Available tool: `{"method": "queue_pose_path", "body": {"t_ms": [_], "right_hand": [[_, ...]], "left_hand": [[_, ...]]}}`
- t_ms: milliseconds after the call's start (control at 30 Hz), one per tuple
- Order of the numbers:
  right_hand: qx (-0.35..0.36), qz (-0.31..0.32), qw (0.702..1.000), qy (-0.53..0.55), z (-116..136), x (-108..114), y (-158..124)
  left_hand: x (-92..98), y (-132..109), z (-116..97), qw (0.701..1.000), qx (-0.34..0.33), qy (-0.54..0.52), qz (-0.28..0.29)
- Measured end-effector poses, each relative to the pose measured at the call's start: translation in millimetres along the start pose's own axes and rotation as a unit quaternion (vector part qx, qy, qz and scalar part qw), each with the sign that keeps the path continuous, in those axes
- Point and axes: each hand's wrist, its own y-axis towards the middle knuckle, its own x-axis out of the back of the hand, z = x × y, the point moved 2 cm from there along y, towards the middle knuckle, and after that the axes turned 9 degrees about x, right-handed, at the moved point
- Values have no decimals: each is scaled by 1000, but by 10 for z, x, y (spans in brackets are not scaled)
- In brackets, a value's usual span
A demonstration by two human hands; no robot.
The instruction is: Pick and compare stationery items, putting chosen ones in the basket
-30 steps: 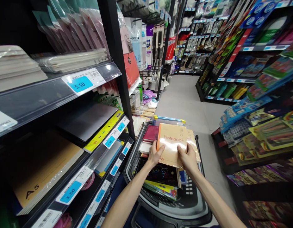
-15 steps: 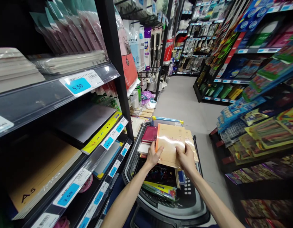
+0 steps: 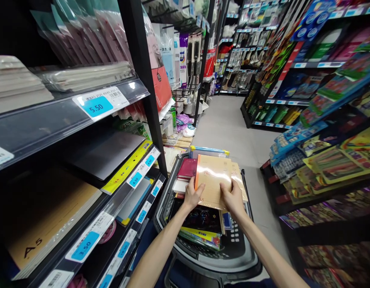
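A tan notebook with an orange spine lies over the goods in a black shopping basket. My left hand grips its left edge, thumb on the cover. On its right edge, my right hand is closed the same way. A second tan notebook shows behind it at the right; whether my right hand also holds it is unclear. Beside my left hand is a dark red book. Below the notebooks sit a black patterned item and a yellow-edged pack.
At the left, a dark shelf carries stacked paper goods, including A5 notebooks. Hanging packs line the rack at the right. Grey floor runs between the shelves toward another display ahead.
The view has shifted slightly, so the shelves and basket sit a little further left. Both hands keep their hold on the notebook, which has tilted slightly.
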Motion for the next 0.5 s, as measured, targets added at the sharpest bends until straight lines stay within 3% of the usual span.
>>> {"method": "queue_pose_path", "body": {"t_ms": [500], "right_hand": [[5,-1,1000,-14,-10,-7,1]], "left_hand": [[-3,5,-7,1000,-7,-9,4]]}}
